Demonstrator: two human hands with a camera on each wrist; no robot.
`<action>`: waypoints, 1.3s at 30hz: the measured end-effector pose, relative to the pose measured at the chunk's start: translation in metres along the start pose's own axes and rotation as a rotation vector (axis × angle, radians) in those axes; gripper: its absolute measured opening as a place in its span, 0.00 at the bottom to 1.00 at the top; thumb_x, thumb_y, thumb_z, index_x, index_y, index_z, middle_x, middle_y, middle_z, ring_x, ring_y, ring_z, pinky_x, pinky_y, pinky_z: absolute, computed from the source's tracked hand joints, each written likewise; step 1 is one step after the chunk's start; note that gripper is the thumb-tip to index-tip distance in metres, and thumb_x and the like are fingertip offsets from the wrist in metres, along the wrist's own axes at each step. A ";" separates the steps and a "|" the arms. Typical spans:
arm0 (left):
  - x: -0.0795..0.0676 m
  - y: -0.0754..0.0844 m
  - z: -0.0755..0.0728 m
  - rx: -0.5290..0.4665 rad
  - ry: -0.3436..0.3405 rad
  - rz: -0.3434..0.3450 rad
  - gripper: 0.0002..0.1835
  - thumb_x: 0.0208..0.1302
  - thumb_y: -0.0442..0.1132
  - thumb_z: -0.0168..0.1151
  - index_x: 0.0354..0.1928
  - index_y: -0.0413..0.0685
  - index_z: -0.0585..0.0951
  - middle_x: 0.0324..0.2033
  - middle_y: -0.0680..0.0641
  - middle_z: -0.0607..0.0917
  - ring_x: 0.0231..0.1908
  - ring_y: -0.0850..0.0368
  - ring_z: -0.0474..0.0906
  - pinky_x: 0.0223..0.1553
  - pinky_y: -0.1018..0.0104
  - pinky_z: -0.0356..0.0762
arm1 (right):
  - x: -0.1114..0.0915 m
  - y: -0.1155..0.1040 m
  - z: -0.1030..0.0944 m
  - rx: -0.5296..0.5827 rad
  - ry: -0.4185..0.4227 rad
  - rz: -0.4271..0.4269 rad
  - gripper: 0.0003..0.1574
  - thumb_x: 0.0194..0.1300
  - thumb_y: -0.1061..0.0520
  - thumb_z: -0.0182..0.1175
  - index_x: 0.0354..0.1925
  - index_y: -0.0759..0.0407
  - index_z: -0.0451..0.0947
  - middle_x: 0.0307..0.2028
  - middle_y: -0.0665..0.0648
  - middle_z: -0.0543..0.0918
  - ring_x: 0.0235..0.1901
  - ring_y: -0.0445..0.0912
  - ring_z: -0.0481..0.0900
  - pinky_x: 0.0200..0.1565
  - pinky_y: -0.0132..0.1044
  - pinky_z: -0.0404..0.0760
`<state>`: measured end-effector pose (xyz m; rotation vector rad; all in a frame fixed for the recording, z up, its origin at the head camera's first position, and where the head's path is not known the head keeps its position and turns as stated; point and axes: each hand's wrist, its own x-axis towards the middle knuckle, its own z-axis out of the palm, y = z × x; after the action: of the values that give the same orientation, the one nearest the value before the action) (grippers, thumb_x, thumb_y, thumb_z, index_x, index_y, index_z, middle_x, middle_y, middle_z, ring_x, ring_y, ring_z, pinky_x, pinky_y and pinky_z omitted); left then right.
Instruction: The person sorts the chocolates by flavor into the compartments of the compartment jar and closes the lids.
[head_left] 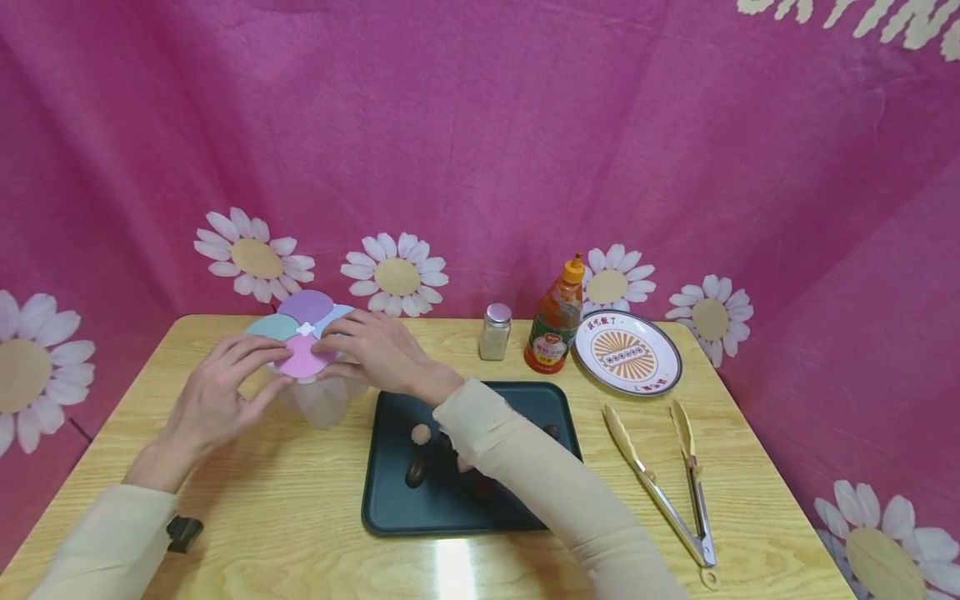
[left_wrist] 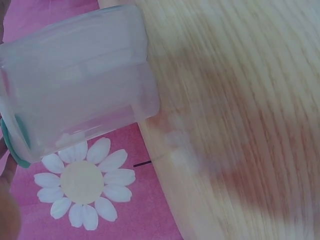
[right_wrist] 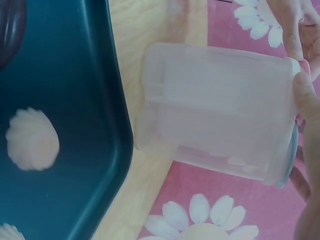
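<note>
A translucent container (head_left: 318,406) with a flower-shaped lid (head_left: 306,357) stands at the table's back left, its petals purple, blue, pink and teal. My left hand (head_left: 213,396) grips the lid's left side, fingertips on the pink and teal petals and thumb at the rim. On the opposite side, my right hand (head_left: 378,354) holds the lid by its edge, fingers over the top. The right wrist view shows that thumb (right_wrist: 306,95) against the rim and the cloudy, lobed body (right_wrist: 215,105). In the left wrist view the teal petal (left_wrist: 15,145) overhangs the rim.
Under my right forearm lies a dark tray (head_left: 390,512) with a pale ridged piece (head_left: 421,434), a dark oval piece (head_left: 415,472) and others partly hidden. Behind it stand a small jar (head_left: 495,337) and a sauce bottle (head_left: 555,325). A plate (head_left: 630,354) and spread tongs (head_left: 660,500) are at right.
</note>
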<state>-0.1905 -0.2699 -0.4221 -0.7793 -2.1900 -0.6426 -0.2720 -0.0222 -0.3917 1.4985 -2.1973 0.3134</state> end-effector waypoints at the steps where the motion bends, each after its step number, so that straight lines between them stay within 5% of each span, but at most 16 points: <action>1: 0.000 0.000 0.000 0.000 -0.003 0.003 0.36 0.77 0.67 0.50 0.49 0.40 0.88 0.47 0.39 0.88 0.53 0.40 0.77 0.72 0.89 0.52 | 0.001 0.000 0.000 -0.012 -0.008 -0.001 0.25 0.66 0.36 0.71 0.57 0.43 0.88 0.53 0.44 0.90 0.56 0.41 0.84 0.56 0.28 0.81; 17: 0.003 -0.001 -0.004 0.022 -0.031 0.011 0.31 0.78 0.61 0.53 0.50 0.38 0.88 0.46 0.38 0.88 0.51 0.39 0.77 0.70 0.90 0.50 | 0.004 0.002 -0.001 -0.040 -0.030 -0.003 0.23 0.69 0.37 0.69 0.57 0.42 0.87 0.53 0.43 0.89 0.54 0.40 0.83 0.53 0.27 0.82; 20: 0.005 -0.001 -0.006 0.007 -0.023 -0.005 0.16 0.69 0.44 0.71 0.50 0.38 0.88 0.46 0.38 0.89 0.50 0.41 0.78 0.68 0.91 0.53 | 0.004 0.003 -0.001 -0.041 -0.008 -0.005 0.21 0.69 0.37 0.68 0.55 0.42 0.87 0.51 0.42 0.90 0.51 0.39 0.83 0.50 0.26 0.82; 23: 0.006 0.000 -0.006 0.000 -0.019 -0.006 0.19 0.53 0.29 0.78 0.49 0.39 0.89 0.45 0.38 0.89 0.49 0.42 0.78 0.66 0.90 0.56 | 0.004 0.004 0.000 -0.043 0.003 -0.008 0.21 0.68 0.36 0.69 0.54 0.41 0.88 0.50 0.42 0.90 0.50 0.39 0.83 0.48 0.25 0.81; 28: 0.007 -0.001 -0.007 -0.013 -0.011 -0.008 0.19 0.53 0.28 0.78 0.49 0.39 0.89 0.44 0.39 0.89 0.48 0.43 0.78 0.64 0.90 0.58 | 0.003 0.004 -0.001 -0.029 0.019 0.000 0.20 0.69 0.38 0.69 0.54 0.41 0.88 0.49 0.42 0.90 0.49 0.39 0.83 0.46 0.25 0.81; 33: 0.011 -0.001 -0.008 -0.030 0.024 -0.031 0.23 0.42 0.22 0.80 0.46 0.39 0.89 0.41 0.39 0.90 0.46 0.44 0.79 0.63 0.92 0.59 | 0.004 0.005 -0.003 0.050 0.062 0.036 0.15 0.70 0.43 0.70 0.52 0.44 0.89 0.48 0.44 0.90 0.43 0.37 0.85 0.42 0.22 0.80; 39: 0.017 -0.004 -0.010 -0.067 0.070 -0.064 0.12 0.63 0.40 0.76 0.42 0.39 0.89 0.37 0.41 0.91 0.42 0.62 0.82 0.58 0.92 0.66 | 0.006 0.006 -0.004 0.170 0.092 0.110 0.13 0.70 0.46 0.70 0.50 0.47 0.88 0.46 0.45 0.90 0.37 0.37 0.83 0.35 0.21 0.74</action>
<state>-0.1987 -0.2730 -0.4037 -0.7125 -2.1456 -0.7677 -0.2779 -0.0229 -0.3849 1.4204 -2.2305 0.6064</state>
